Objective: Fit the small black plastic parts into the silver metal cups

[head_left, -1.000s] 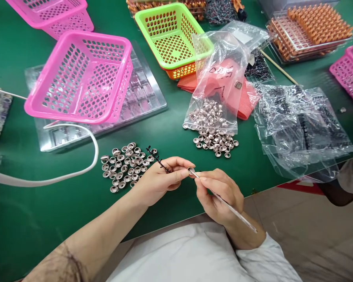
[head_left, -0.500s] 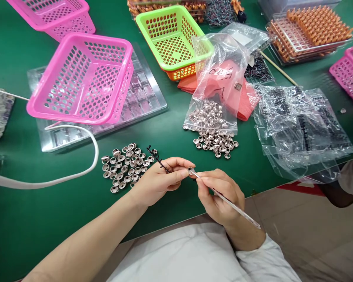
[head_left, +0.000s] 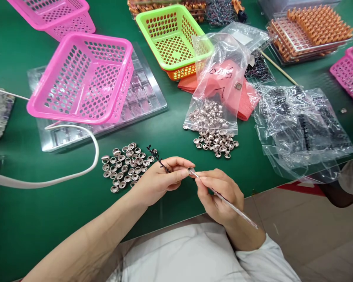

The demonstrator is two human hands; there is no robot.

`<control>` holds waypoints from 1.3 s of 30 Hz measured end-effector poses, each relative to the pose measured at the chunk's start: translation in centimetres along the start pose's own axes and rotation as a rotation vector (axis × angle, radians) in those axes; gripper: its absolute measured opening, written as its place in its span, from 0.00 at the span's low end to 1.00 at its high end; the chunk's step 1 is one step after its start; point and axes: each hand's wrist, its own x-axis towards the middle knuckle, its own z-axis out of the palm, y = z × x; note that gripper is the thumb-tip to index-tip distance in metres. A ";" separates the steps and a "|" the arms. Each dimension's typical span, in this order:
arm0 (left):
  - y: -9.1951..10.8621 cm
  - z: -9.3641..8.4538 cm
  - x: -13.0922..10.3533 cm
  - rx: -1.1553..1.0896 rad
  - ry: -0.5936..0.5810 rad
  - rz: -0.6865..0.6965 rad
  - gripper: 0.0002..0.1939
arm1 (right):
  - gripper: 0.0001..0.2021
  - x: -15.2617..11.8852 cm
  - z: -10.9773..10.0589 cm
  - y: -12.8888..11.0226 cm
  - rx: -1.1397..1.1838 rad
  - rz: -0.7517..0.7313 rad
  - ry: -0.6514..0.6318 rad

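My left hand is closed, pinching a small silver metal cup between thumb and forefinger. A black plastic strip with short side stubs sticks out from the same hand on the left. My right hand grips a thin, silvery pen-like tool, its tip at the cup. Just left of my left hand, many similar metal cups lie loose on the green table. Another heap of cups spills from a clear plastic bag beyond my hands.
A pink basket rests on a clear plastic tray at left, near a white cable. Farther back stands a green basket. Clear bags of black parts lie at right, below trays of orange parts.
The back end of the tool in my right hand has tilted slightly to the left. My left hand and the cup stay practically where they were.
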 end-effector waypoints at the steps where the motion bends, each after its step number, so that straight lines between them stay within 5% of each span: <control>1: 0.0 0.0 0.0 0.001 0.009 0.005 0.12 | 0.17 0.0 0.0 0.0 -0.006 -0.009 -0.002; 9: -0.2 0.1 0.0 0.044 0.055 0.032 0.12 | 0.15 -0.1 -0.1 0.2 -0.008 -0.032 -0.056; 17: -0.2 0.1 -0.1 0.108 0.065 0.042 0.13 | 0.16 -0.3 0.4 0.5 0.272 0.218 0.056; 39: 0.0 0.3 -0.2 0.061 0.040 0.009 0.15 | 0.15 -0.1 0.3 0.2 0.151 0.148 0.076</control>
